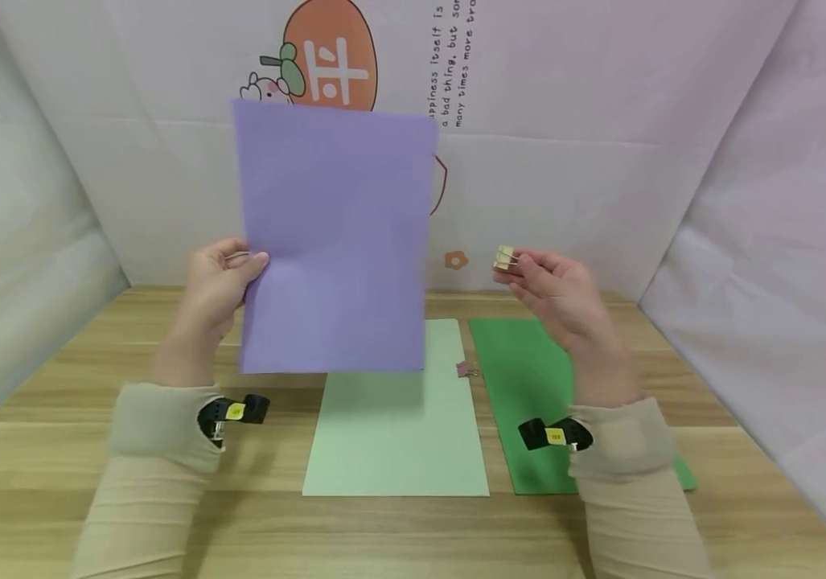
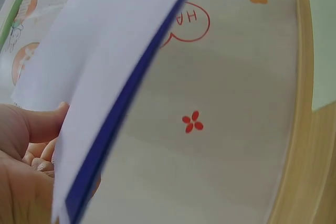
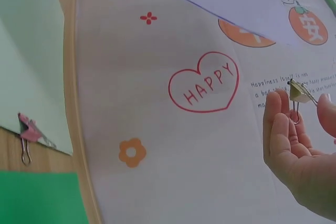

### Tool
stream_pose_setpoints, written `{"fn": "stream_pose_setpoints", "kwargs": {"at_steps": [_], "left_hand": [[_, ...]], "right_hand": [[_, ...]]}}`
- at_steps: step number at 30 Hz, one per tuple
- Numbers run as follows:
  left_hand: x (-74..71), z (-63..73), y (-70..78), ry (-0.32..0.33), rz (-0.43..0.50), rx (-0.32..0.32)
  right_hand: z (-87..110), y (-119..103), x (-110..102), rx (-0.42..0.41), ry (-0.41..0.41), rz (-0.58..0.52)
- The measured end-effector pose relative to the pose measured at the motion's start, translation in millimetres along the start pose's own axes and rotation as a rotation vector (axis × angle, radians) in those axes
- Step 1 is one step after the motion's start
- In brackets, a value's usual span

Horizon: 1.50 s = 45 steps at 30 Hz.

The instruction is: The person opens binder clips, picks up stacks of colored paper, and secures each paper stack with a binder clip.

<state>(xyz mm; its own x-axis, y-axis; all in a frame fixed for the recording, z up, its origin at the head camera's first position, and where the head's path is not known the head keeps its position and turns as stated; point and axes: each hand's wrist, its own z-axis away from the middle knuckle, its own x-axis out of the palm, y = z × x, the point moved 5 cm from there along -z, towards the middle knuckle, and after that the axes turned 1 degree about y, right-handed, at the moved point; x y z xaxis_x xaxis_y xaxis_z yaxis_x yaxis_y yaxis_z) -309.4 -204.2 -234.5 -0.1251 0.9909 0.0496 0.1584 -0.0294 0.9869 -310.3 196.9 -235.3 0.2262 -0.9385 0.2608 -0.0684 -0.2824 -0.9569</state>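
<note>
My left hand [image 1: 220, 277] pinches the left edge of purple paper [image 1: 336, 241], held upright above the table, thumb on the near face. In the left wrist view, the paper [image 2: 115, 72] is seen nearly edge-on, with a dark blue strip along its border. Off to the right, my right hand [image 1: 560, 293] pinches a yellow binder clip [image 1: 504, 257] between thumb and fingers, apart from the paper. The right wrist view shows that binder clip [image 3: 300, 93] with its wire handles spread. Beneath the purple paper lies light green paper [image 1: 401, 438], with a pink binder clip [image 1: 463, 369] on its right edge.
Dark green paper [image 1: 528, 402] lies on the wooden table [image 1: 311, 531] at the right, partly hidden under my right forearm. A white printed sheet [image 1: 565, 185] hangs behind the table, and white walls enclose both sides.
</note>
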Motion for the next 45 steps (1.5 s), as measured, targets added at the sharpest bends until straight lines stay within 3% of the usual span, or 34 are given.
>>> {"fn": "stream_pose_setpoints", "kwargs": {"at_steps": [9,14,21,33,45], "left_hand": [[17.7,4.9,-2.7,0.000,0.017,-0.001],[22.2,5.4,-4.4,-0.016,-0.001,0.002],[26.9,6.2,-3.3,-0.017,-0.048,0.021],[32.4,9.5,-1.3,-0.035,-0.056,0.057],[33.8,8.8,-3.6,-0.033,-0.051,0.032]], "right_hand": [[-8.2,8.7,22.6,-0.016,-0.021,0.083],[-11.3,12.6,28.2,0.009,0.034,0.084],[-12.1,14.9,26.4,0.005,0.073,0.148],[-13.9,18.8,24.6,0.017,0.066,0.151],[-14.4,20.9,23.7,0.040,0.060,0.136]]}}
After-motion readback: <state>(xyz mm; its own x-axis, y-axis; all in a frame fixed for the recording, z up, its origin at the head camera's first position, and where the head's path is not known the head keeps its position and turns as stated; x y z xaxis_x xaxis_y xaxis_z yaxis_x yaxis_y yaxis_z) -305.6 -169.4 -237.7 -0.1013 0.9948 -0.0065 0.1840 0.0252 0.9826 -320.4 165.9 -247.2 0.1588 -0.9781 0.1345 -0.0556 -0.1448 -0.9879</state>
